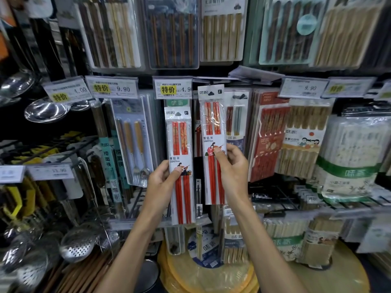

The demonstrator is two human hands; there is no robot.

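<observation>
I stand before a shop wall of hanging chopstick packs. My left hand (164, 182) grips a clear pack of red chopsticks (179, 144) at its middle, thumb on the printed label. My right hand (231, 166) pinches a second, identical pack of red chopsticks (212, 123), held a little higher, its top near the hanging row. Both packs stand upright, side by side, with a narrow gap between them.
Price tags (172, 88) run along the rail above the packs. Bamboo and wooden chopstick sets (302, 140) hang to the right, a fork-and-chopstick set (133, 144) to the left. Steel ladles (45, 109) and skimmers (78, 244) crowd the left side. Round yellow mats (201, 275) lie below.
</observation>
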